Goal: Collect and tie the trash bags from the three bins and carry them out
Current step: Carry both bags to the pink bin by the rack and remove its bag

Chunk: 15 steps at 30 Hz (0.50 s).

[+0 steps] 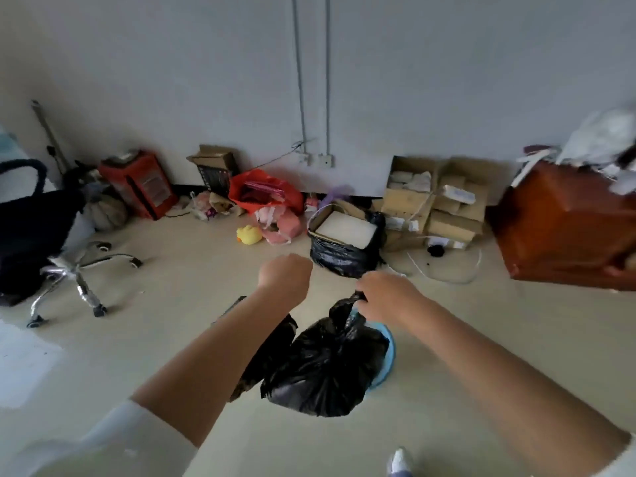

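Head view: a black trash bag (323, 370) bulges over a blue bin (387, 352) on the pale floor (172, 339), its neck gathered upward. The person's right hand (385, 297) is closed around one twisted tail of the bag's mouth, pulling it up and to the right. The left hand (285, 275) is balled into a fist above and to the left; a second flap of black plastic hangs under that forearm, though whether the fist grips it cannot be told from here. The thin, glossy film looks soft and slippery, likely to stretch or tear if yanked, and the load appears light to moderate; the two bunched tails at the neck are the sensible places to hold while knotting. Just beyond, a second black bag (344, 249) stands open around a white block, near cardboard boxes (433, 201) lined against the wall. A red bag (265, 192) and a yellow toy duck (248, 234) lie to the left.
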Motion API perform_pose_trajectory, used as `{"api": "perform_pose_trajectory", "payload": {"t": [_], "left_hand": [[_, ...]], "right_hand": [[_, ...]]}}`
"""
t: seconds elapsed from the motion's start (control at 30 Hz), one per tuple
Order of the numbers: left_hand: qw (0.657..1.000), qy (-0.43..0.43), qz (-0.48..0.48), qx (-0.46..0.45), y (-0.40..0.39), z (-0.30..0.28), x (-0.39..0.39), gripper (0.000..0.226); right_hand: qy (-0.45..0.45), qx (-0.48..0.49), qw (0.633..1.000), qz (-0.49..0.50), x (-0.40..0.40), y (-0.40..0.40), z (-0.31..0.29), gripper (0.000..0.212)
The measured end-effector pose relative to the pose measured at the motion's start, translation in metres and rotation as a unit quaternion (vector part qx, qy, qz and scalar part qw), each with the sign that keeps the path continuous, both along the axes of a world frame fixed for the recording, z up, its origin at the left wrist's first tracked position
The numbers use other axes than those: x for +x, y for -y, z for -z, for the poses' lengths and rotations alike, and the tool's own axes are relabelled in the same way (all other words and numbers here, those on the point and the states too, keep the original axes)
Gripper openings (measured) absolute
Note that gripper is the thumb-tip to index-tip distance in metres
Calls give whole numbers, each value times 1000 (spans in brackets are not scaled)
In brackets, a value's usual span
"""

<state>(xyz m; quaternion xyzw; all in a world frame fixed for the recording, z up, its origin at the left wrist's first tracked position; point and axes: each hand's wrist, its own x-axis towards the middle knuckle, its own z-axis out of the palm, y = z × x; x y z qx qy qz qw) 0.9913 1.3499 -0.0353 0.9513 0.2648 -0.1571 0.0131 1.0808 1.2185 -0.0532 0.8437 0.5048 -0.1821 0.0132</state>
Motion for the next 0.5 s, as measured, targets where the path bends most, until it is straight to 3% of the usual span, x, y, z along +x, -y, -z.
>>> {"api": "perform_pose_trajectory", "payload": {"t": [0.13,0.3,0.5], "left_hand": [[985,-28,164,49,105,-14,60,24],[943,1,328,62,267,-29,127,25],[865,60,495,59,511,-39,179,20]], "right_hand": [[7,33,992,125,21,118,-13,41],[61,35,955,290,36,288,-30,21],[148,44,872,465,31,523,-44,29]]}}
